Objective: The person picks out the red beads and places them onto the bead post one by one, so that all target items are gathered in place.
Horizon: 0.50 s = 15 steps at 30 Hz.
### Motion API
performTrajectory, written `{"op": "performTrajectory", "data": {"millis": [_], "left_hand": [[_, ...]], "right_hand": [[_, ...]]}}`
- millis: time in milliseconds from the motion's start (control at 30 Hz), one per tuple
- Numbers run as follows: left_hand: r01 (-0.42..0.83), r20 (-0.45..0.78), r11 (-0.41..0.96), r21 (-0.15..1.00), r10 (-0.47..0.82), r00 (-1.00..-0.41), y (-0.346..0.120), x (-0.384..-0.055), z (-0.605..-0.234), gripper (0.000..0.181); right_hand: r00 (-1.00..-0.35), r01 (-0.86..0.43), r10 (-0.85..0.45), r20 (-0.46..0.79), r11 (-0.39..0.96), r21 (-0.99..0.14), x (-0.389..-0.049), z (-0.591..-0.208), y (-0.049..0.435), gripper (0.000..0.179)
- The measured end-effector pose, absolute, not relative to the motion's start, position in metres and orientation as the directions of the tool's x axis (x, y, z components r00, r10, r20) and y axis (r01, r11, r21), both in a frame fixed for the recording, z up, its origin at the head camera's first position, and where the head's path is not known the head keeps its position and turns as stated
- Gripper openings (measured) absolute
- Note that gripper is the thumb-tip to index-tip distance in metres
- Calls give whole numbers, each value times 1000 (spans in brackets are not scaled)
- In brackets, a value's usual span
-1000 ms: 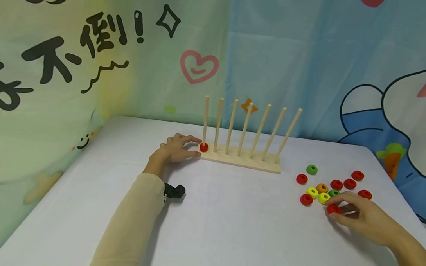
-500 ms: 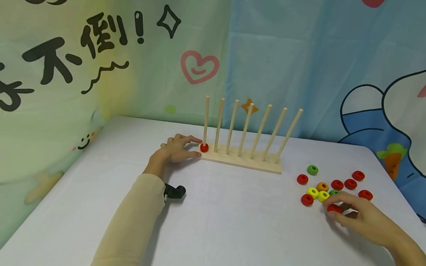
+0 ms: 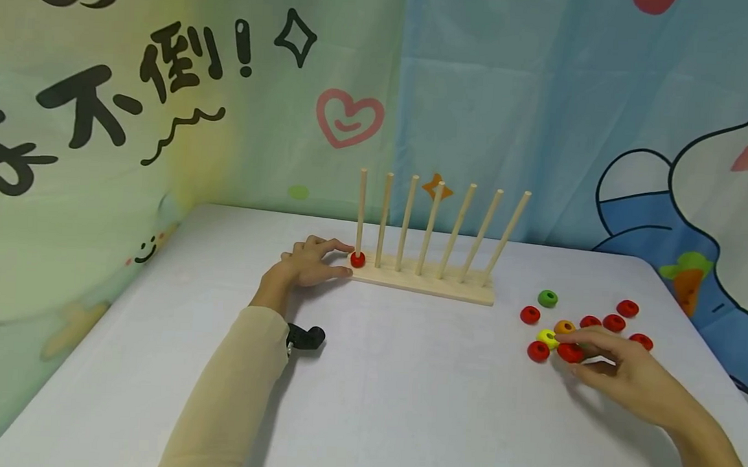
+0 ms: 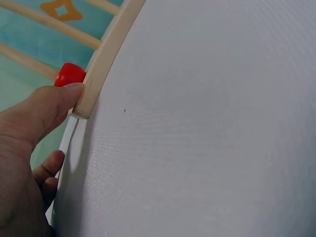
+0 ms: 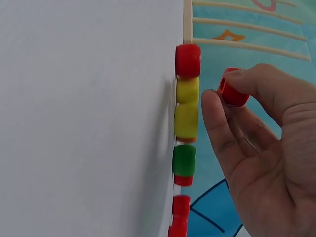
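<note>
Beads [image 3: 530, 314] lie near the bench's [image 3: 405, 393] right edge; right hand [image 3: 631, 376] pinches a red bead [image 3: 570, 353], left hand [image 3: 310, 263] grips the pegboard [image 3: 418, 283].

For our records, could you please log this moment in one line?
left hand: holds peg rack; right hand: pinches red bead above table; leftmost peg: another red bead at base; loose beads: on table

The left hand [image 3: 311, 261] lies farther forward, the right hand [image 3: 638, 373] pinching
</note>
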<state>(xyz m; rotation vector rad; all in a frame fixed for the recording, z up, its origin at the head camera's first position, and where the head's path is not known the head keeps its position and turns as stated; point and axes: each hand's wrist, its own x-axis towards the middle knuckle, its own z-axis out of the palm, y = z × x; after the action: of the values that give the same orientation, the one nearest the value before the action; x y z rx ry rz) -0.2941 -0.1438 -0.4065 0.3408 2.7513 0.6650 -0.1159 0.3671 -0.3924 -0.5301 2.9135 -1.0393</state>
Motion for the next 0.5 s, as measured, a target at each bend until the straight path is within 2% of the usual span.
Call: {"op": "performTrajectory", "data": {"millis": [233,500], "left_hand": [[161,-219,868,470,291,-931,-144,-294,-406,61],[152,-224,859,489,292,-930,-145,-291,-403,61]], "right_hand": [[-935,-346,-321,151,727,-594,-119,-392,354,46],[-911,-412,-320,260,692,-593,-130,-388,335,46]]}}
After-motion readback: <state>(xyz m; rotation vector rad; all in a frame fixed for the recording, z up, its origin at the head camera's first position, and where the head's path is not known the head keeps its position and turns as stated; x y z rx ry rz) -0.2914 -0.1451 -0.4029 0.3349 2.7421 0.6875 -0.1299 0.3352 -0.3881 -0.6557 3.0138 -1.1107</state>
